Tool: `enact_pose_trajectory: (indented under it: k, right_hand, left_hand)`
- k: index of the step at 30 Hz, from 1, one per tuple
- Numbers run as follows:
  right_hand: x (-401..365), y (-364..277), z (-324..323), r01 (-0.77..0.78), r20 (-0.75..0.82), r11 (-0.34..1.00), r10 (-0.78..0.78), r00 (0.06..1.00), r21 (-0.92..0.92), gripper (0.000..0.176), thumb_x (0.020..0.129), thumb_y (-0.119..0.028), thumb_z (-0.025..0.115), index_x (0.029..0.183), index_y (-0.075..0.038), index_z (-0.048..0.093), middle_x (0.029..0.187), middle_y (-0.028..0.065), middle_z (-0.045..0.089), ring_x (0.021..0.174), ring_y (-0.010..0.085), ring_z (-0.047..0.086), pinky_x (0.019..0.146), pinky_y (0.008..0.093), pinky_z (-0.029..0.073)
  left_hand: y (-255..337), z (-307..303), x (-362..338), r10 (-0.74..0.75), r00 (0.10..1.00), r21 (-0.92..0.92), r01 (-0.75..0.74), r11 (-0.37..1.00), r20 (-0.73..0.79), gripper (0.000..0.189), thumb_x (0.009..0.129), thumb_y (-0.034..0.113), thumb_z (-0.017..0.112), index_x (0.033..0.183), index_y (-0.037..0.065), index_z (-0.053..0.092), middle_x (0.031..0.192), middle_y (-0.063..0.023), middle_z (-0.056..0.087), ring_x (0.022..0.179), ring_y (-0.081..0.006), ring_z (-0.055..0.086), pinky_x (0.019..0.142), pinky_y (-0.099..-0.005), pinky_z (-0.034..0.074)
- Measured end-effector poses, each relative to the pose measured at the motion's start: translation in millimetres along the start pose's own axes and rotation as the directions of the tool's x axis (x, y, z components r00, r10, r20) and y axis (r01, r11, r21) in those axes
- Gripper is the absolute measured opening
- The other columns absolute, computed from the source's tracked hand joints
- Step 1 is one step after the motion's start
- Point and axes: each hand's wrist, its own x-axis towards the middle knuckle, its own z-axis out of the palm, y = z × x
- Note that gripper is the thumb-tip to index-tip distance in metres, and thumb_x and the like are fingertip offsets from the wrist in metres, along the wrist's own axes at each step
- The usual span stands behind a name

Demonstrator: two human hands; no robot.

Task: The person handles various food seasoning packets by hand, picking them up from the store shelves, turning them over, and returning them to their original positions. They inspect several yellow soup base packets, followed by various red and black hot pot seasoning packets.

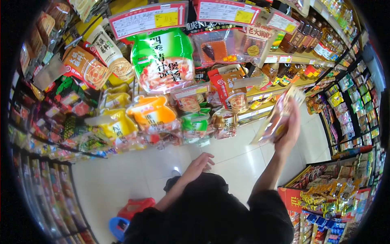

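My right hand is closed around a flat food packet, held out to the right of the hanging display and tilted. Motion blurs the packet, so its print cannot be read. My left hand hangs low in front of my body, fingers loosely stretched and nothing in them. Ahead of it hang a small green packet and a brown packet. Higher up are a large green and white soup packet, an orange packet and a yellow packet.
Price tags stick out above the hanging packets. Bottles line shelves at the upper right. A red basket and a blue round object are on the tiled floor at lower left. A stacked display stands at lower right.
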Motion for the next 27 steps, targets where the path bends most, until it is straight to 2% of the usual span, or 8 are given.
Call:
enact_pose_trajectory:
  k: [1, 3, 8, 9, 12, 20, 24, 27]
  right_hand:
    - [19.0, -19.9, 10.9, 0.111, 0.005, 0.990, -0.111, 0.994, -0.084, 0.067, 0.103, -0.043, 0.048, 0.154, -0.001, 0.036, 0.148, 0.0192, 0.048, 0.125, 0.0232, 0.058, 0.106, 0.0347, 0.045]
    - [58.7, -26.2, 19.3, 0.365, 0.148, 0.901, -0.337, 0.930, -0.236, 0.064, 0.097, -0.030, 0.063, 0.153, -0.007, 0.043, 0.145, 0.0159, 0.055, 0.128, 0.0215, 0.054, 0.107, 0.0338, 0.042]
    - [102.9, -29.2, 61.0, 0.417, 0.206, 0.850, -0.367, 0.907, -0.321, 0.061, 0.091, -0.027, 0.071, 0.148, -0.014, 0.053, 0.129, 0.0110, 0.066, 0.104, 0.0162, 0.064, 0.090, 0.0304, 0.049]
    - [107.2, -28.3, 62.9, 0.374, 0.201, 0.856, -0.321, 0.926, -0.358, 0.061, 0.090, -0.029, 0.072, 0.147, -0.016, 0.054, 0.119, 0.0092, 0.069, 0.082, 0.0135, 0.059, 0.073, 0.0294, 0.048]
    - [114.9, -31.3, 73.3, 0.493, 0.218, 0.770, -0.443, 0.870, -0.404, 0.062, 0.090, -0.029, 0.072, 0.147, -0.016, 0.053, 0.112, 0.0094, 0.070, 0.071, 0.0136, 0.050, 0.065, 0.0295, 0.043]
    - [128.5, -26.4, 84.6, 0.562, 0.194, 0.709, -0.536, 0.822, -0.426, 0.068, 0.089, -0.027, 0.073, 0.150, -0.010, 0.048, 0.118, 0.0190, 0.069, 0.095, 0.0269, 0.069, 0.083, 0.0357, 0.052]
    - [141.8, -21.7, 88.9, 0.649, 0.142, 0.622, -0.665, 0.733, -0.438, 0.066, 0.088, -0.026, 0.076, 0.144, -0.003, 0.051, 0.112, 0.0206, 0.069, 0.092, 0.0272, 0.067, 0.080, 0.0364, 0.052]
    - [148.2, -21.3, 92.0, 0.580, 0.157, 0.651, -0.588, 0.793, -0.490, 0.063, 0.086, -0.035, 0.078, 0.134, 0.000, 0.056, 0.102, 0.0163, 0.068, 0.082, 0.0233, 0.062, 0.073, 0.0352, 0.050]
  left_hand:
    - [-6.1, -2.3, -2.6, -0.014, 1.000, 0.010, 0.014, 1.000, 0.008, 0.035, 0.110, 0.035, 0.039, 0.129, 0.010, 0.054, 0.104, -0.0034, 0.065, 0.088, -0.0112, 0.062, 0.074, -0.0257, 0.049]
    - [-3.9, -3.6, -8.6, -0.039, 0.999, 0.051, 0.039, 0.998, 0.007, 0.034, 0.110, 0.034, 0.039, 0.126, 0.009, 0.056, 0.104, -0.0030, 0.065, 0.088, -0.0106, 0.062, 0.074, -0.0249, 0.049]
    - [3.6, -2.9, -19.5, -0.069, 0.997, 0.092, 0.071, 0.993, -0.025, 0.031, 0.110, 0.031, 0.041, 0.124, 0.009, 0.057, 0.103, -0.0019, 0.066, 0.088, -0.0098, 0.061, 0.075, -0.0248, 0.049]
    - [3.3, -4.5, -21.3, -0.071, 0.997, 0.099, 0.073, 0.992, -0.024, 0.033, 0.110, 0.033, 0.040, 0.126, 0.009, 0.056, 0.104, -0.0019, 0.065, 0.090, -0.0104, 0.061, 0.076, -0.0253, 0.049]
    - [-3.8, -8.2, -30.2, -0.078, 0.997, 0.106, 0.080, 0.991, -0.029, 0.037, 0.110, 0.037, 0.038, 0.129, 0.009, 0.055, 0.107, -0.0020, 0.064, 0.092, -0.0115, 0.061, 0.077, -0.0260, 0.049]
    - [-24.0, -20.6, -37.6, -0.087, 0.995, 0.089, 0.091, 0.992, -0.055, 0.034, 0.109, 0.035, 0.042, 0.129, 0.009, 0.055, 0.107, -0.0021, 0.065, 0.091, -0.0111, 0.062, 0.077, -0.0249, 0.049]
    - [-22.4, -18.7, -40.8, -0.095, 0.992, 0.067, 0.100, 0.993, -0.078, 0.032, 0.109, 0.034, 0.044, 0.127, 0.010, 0.056, 0.107, -0.0019, 0.065, 0.091, -0.0109, 0.063, 0.077, -0.0250, 0.049]
    - [-23.9, -18.1, -41.7, -0.109, 0.990, 0.063, 0.115, 0.991, -0.087, 0.032, 0.109, 0.034, 0.045, 0.126, 0.010, 0.057, 0.106, -0.0019, 0.065, 0.091, -0.0108, 0.062, 0.078, -0.0248, 0.049]
